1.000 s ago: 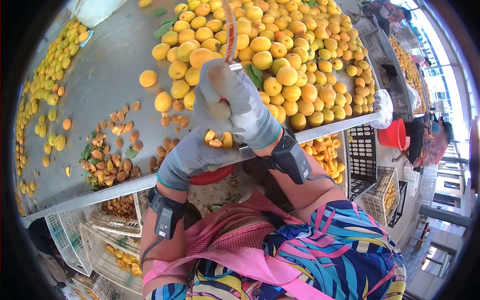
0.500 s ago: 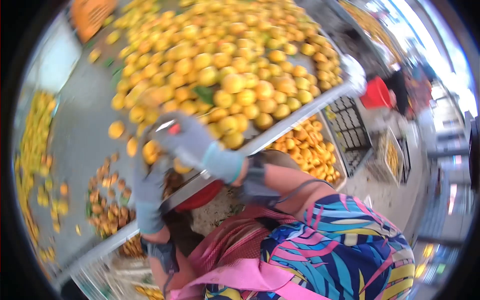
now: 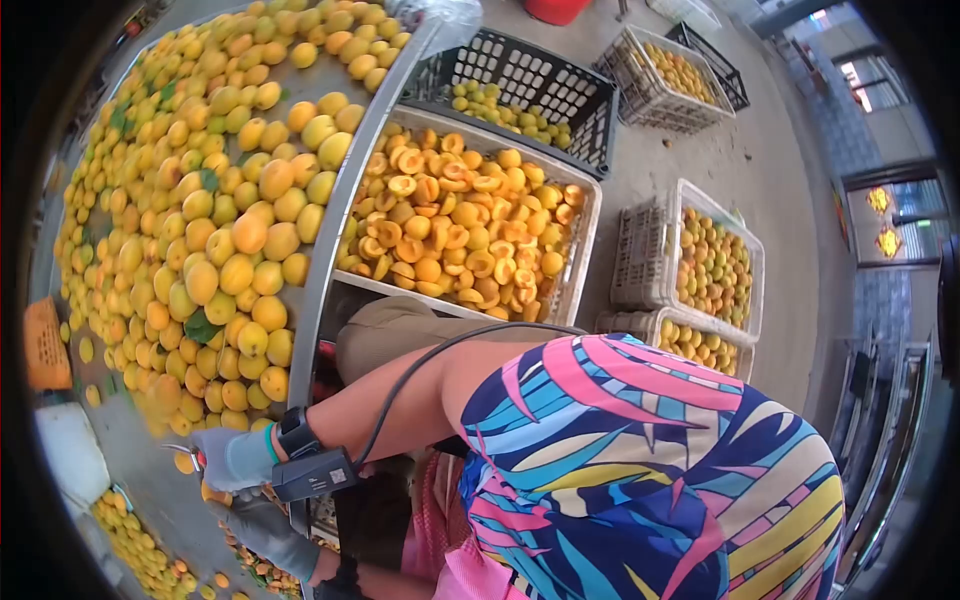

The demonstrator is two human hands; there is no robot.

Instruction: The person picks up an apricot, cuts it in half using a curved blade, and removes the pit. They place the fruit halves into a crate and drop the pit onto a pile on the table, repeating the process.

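Observation:
My right hand (image 3: pixel 238 458), in a grey glove with a light blue cuff, is closed around a small knife (image 3: pixel 182 448) with a bright metal blade and a red part at the grip. Just below, my left hand (image 3: pixel 272 535), gloved in grey too, is closed on an apricot (image 3: pixel 215 494), mostly hidden by the fingers. Another yellow-orange apricot (image 3: pixel 184 463) shows beneath the blade. Both hands are over the near edge of the metal table (image 3: pixel 150 468), beside a big heap of whole apricots (image 3: pixel 235 270).
Below the table edge stands a white crate (image 3: pixel 585 240) of halved apricots. Behind it is a black crate (image 3: pixel 600 125). More fruit crates (image 3: pixel 640 255) stand on the floor to the right. An orange basket (image 3: pixel 45 345) and more apricots (image 3: pixel 145 545) are at the left.
My view has swung to the right, so the hands now appear lower and further left. The crates on the floor show more fully. The knife stays in my right hand.

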